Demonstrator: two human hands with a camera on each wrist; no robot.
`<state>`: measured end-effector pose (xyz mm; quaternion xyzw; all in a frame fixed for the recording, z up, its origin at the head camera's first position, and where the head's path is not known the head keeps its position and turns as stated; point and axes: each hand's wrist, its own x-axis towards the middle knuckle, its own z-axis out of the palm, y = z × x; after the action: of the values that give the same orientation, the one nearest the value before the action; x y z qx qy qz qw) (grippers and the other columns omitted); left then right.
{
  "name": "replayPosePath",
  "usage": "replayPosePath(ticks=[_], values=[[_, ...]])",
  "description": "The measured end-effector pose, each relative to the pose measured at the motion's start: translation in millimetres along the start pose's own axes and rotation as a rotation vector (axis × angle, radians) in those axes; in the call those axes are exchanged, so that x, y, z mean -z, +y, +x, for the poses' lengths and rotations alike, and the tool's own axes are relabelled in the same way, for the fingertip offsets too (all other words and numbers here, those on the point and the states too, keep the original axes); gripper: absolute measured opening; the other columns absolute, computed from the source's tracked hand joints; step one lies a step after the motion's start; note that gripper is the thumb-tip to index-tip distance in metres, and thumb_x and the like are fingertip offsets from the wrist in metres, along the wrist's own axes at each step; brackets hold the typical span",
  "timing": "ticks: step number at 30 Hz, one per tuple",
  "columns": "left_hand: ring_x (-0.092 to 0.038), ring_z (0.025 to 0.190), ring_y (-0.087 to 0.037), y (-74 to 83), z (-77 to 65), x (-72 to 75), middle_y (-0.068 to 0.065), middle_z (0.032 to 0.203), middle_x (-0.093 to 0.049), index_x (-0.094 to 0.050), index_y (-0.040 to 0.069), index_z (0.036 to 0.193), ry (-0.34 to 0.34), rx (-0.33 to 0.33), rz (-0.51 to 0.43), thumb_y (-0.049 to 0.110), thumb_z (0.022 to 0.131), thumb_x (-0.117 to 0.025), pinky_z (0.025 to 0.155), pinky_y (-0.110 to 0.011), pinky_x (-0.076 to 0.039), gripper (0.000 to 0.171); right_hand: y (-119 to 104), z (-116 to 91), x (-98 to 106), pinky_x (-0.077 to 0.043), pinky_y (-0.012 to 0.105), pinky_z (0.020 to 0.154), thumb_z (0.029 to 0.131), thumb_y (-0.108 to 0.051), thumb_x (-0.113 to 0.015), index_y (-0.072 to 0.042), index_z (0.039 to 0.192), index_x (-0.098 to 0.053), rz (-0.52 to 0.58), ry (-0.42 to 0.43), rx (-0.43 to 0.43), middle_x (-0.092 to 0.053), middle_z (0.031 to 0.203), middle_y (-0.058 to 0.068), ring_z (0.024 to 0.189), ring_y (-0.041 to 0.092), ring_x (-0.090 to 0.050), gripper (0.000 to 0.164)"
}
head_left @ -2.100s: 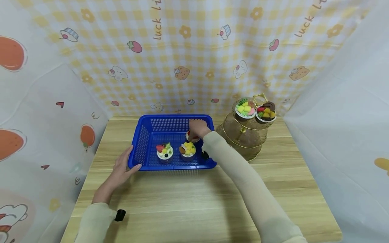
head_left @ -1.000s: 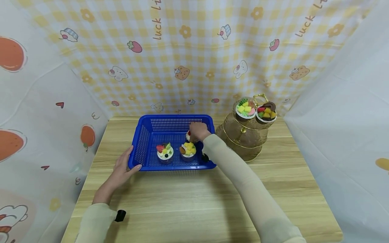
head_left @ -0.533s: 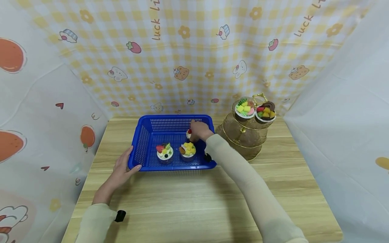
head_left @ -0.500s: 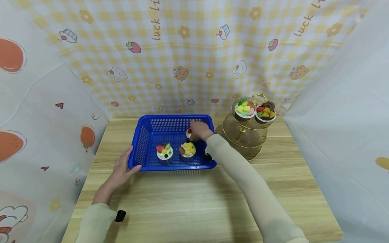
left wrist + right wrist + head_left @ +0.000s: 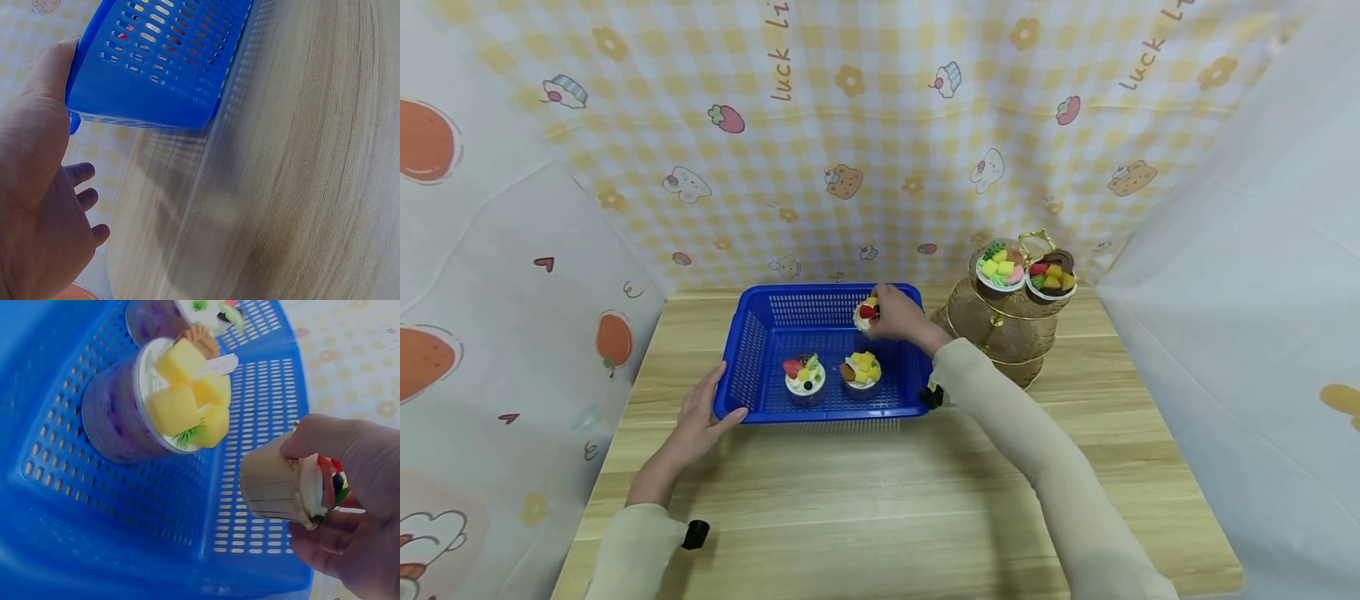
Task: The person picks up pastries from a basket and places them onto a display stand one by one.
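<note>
My right hand pinches a small cupcake in a pale paper cup, topped with cream and red fruit, between thumb and fingers. The cupcake is tilted in the right wrist view, above the floor of the blue plastic basket. My left hand grips the basket's near left corner, with its thumb at the front rim; three fingertips hang below the rim in the left wrist view. In the basket stand a dessert cup with yellow cubes and a biscuit, and another dessert cup with strawberry and cream.
Right of the basket stands a tiered amber stand with gold rims. Its top tier bears a dessert cup with green and yellow topping and a chocolate one. A patterned curtain hangs behind the wooden table.
My right hand was low in the basket at the cupcake; now it has lifted the cupcake up and toward the back. The left hand and basket stay put.
</note>
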<state>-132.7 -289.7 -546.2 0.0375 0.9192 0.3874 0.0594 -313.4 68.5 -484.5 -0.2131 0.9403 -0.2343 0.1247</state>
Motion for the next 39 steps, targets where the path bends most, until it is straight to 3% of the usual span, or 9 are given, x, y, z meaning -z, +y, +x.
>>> replayPosePath(ticks=[4,11,17,29,34,39], values=[[-0.004,0.145,-0.058,1.7,-0.2,0.5,-0.025,0.164,-0.007,-0.002,0.020,0.161,0.001,-0.001,-0.002,0.036,0.096,-0.062,0.107,-0.079,-0.004,0.090,2.2,-6.9,4.6,-0.052,0.035,0.077,0.081,-0.024,-0.073,-0.002,0.138,-0.044,0.066,0.049,0.017,-0.057,0.121,0.013,0.091,0.021,-0.059,0.068],[-0.003,0.146,-0.057,0.3,0.1,-0.1,-0.024,0.165,-0.007,0.000,0.023,0.161,-0.002,0.009,0.001,0.037,0.096,-0.062,0.108,-0.079,-0.003,0.091,-2.7,-29.3,17.5,-0.050,0.044,0.099,0.079,-0.027,-0.076,-0.001,0.142,-0.043,0.169,0.119,0.006,-0.052,0.136,0.018,0.117,0.031,-0.056,0.076],[-0.006,0.144,-0.059,-0.2,1.0,-1.7,-0.026,0.164,-0.010,-0.003,0.018,0.161,0.017,-0.023,-0.001,0.034,0.096,-0.063,0.106,-0.079,-0.005,0.090,-2.5,-62.3,24.5,-0.052,0.042,0.096,0.081,-0.024,-0.075,-0.004,0.145,-0.040,0.324,0.163,-0.025,-0.054,0.135,0.016,0.113,0.028,-0.060,0.076],[-0.005,0.145,-0.058,0.6,2.6,-1.8,-0.026,0.164,-0.008,-0.001,0.019,0.161,0.004,-0.023,0.001,0.035,0.096,-0.062,0.107,-0.078,-0.004,0.090,20.2,-133.5,29.7,-0.054,0.044,0.088,0.080,-0.026,-0.078,-0.009,0.142,-0.048,0.287,0.316,-0.019,-0.056,0.125,0.011,0.104,0.026,-0.060,0.071],[-0.005,0.145,-0.057,1.0,2.4,-1.6,-0.025,0.165,-0.007,0.000,0.019,0.161,0.000,-0.011,0.003,0.036,0.096,-0.062,0.108,-0.078,-0.004,0.091,31.3,-152.8,30.4,-0.054,0.044,0.087,0.079,-0.024,-0.078,-0.005,0.140,-0.051,0.260,0.411,-0.036,-0.059,0.125,0.015,0.104,0.030,-0.062,0.069],[-0.006,0.145,-0.057,2.2,0.6,-1.0,-0.025,0.164,-0.008,-0.001,0.017,0.161,0.001,-0.003,0.005,0.035,0.096,-0.062,0.107,-0.078,-0.006,0.091,44.5,-162.1,29.1,-0.052,0.040,0.084,0.078,-0.018,-0.080,-0.004,0.138,-0.054,0.306,0.501,-0.072,-0.061,0.121,0.019,0.103,0.031,-0.061,0.067]])
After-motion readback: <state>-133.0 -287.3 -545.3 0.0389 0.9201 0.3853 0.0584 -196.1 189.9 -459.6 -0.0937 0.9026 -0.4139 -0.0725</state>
